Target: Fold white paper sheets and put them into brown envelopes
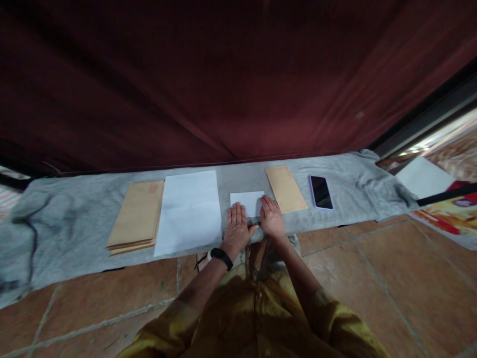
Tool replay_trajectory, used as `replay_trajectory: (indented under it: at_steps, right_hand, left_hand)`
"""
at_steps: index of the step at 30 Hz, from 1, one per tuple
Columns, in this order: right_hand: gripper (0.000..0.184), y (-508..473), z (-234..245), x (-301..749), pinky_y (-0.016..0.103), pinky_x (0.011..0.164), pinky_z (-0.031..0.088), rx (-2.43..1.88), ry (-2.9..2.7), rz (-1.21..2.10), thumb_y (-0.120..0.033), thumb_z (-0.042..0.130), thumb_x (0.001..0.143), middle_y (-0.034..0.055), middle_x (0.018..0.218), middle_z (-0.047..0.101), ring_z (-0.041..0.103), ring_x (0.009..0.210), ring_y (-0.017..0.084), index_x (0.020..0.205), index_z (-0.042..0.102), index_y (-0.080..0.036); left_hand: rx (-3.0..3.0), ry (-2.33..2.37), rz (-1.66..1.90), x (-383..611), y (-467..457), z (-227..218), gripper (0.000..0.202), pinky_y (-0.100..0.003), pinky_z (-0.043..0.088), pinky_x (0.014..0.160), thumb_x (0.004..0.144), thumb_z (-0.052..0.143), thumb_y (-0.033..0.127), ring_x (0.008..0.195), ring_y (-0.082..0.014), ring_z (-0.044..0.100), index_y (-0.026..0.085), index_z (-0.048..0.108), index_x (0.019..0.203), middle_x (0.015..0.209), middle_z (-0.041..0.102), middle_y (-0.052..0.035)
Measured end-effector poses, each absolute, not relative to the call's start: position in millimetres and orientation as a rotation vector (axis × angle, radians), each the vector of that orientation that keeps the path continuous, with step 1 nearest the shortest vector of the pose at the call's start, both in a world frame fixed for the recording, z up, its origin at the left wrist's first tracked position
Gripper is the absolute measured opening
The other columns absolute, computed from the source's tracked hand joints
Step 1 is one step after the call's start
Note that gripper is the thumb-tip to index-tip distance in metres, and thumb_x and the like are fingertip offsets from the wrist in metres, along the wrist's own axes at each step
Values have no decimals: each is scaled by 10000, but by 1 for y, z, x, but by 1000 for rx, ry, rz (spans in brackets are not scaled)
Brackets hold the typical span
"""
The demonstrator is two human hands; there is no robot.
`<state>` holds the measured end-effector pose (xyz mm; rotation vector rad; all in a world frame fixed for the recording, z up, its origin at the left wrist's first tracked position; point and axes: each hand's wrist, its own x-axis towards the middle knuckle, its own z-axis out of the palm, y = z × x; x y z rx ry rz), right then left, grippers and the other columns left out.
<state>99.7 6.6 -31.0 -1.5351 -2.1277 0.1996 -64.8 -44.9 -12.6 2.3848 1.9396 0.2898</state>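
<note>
Both my hands lie flat on a small folded white paper on a grey cloth. My left hand, with a black band on the wrist, presses the paper's near left part with fingers stretched out. My right hand rests palm down on its right edge, fingers together and flat. A stack of white sheets lies just left of my hands. A stack of brown envelopes sits further left. A single brown envelope lies right of my hands.
A dark phone lies face up on the cloth beyond the single envelope. A dark red curtain hangs behind the cloth. Tiled floor runs in front. Another white sheet and colourful printed material lie at the far right.
</note>
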Motion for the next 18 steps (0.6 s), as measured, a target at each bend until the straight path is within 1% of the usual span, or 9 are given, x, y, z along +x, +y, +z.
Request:
replay_trajectory:
  at_steps: [6, 10, 12, 14, 18]
  right_hand:
    - [467, 7, -34, 99, 466, 1168, 354, -1538, -2117, 184, -174, 383, 988, 132, 1483, 526, 454, 1388, 260, 1437, 506, -137]
    - [467, 7, -35, 99, 471, 1165, 357, -1527, -2114, 171, -171, 388, 987, 129, 1480, 530, 453, 1390, 258, 1438, 507, -147]
    - [464, 7, -35, 99, 468, 1163, 362, -1535, -2116, 164, -173, 385, 991, 128, 1479, 531, 454, 1390, 254, 1438, 506, -149]
    - [458, 7, -34, 99, 463, 1165, 362, -1543, -2120, 157, -178, 383, 995, 127, 1480, 531, 456, 1389, 254, 1435, 509, -145]
    - [458, 8, -35, 99, 459, 1171, 357, -1543, -2123, 153, -178, 389, 994, 124, 1482, 530, 459, 1388, 257, 1433, 512, -138]
  left_hand:
    - [2413, 1916, 290, -67, -57, -10, 789, -564, 200, 1229, 970, 468, 506, 1527, -375, 153, -33, 291, 1518, 1606, 227, -303]
    - [2426, 1888, 327, -70, -62, -12, 772, -577, 215, 1222, 958, 504, 510, 1527, -363, 172, 64, 289, 1550, 1622, 214, -266]
    - [2443, 1867, 337, -71, -64, -14, 750, -575, 219, 1222, 958, 509, 499, 1527, -355, 180, 95, 299, 1554, 1628, 214, -248]
    - [2469, 1836, 336, -73, -65, -17, 726, -559, 227, 1227, 965, 496, 485, 1528, -341, 191, 89, 316, 1546, 1626, 234, -236]
    - [2523, 1774, 328, -76, -67, -19, 673, -498, 257, 1233, 994, 427, 453, 1521, -304, 235, 29, 358, 1511, 1603, 314, -226]
